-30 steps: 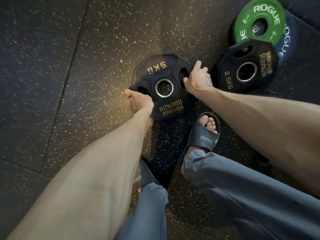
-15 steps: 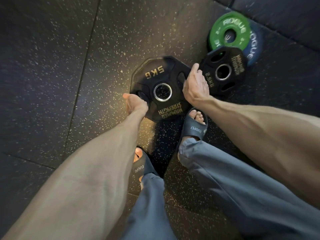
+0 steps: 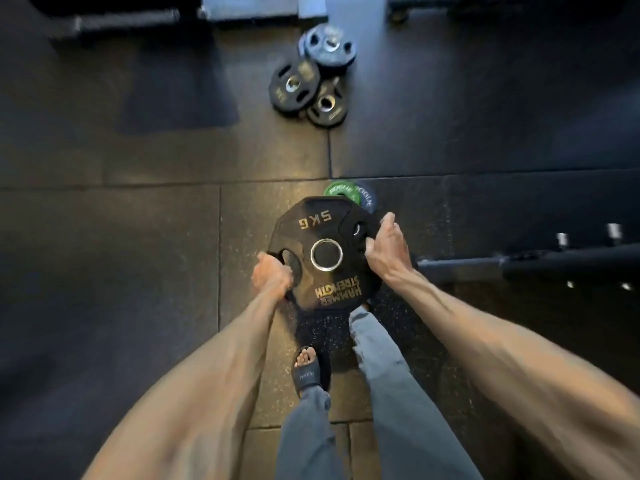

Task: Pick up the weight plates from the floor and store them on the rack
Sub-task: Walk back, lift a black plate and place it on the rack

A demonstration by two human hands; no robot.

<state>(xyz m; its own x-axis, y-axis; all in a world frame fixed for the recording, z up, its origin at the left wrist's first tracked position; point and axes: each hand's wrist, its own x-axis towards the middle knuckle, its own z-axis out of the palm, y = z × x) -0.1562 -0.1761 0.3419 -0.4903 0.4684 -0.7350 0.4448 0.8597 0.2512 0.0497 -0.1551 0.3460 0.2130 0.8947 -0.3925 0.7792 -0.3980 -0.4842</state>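
A black 5 kg Hammer Strength plate (image 3: 322, 230) is lifted off the floor, face up, held between both hands. My left hand (image 3: 272, 277) grips its left grip slot and my right hand (image 3: 386, 251) grips its right edge through a slot. Behind it a green Rogue plate (image 3: 341, 191) and a blue Rogue plate (image 3: 367, 198) peek out on the floor. The 2.5 kg plate is hidden beneath the lifted one.
Three more dark plates (image 3: 294, 86) lie in a pile farther ahead. A black bar or rack base (image 3: 519, 266) with metal pegs runs along the right. Blurred equipment frames (image 3: 124, 20) line the far edge. My sandalled foot (image 3: 306, 370) stands below the plate.
The 5 kg plate has come up off the floor in both hands. The view has risen and pulled back, showing the far pile and the bar on the right.
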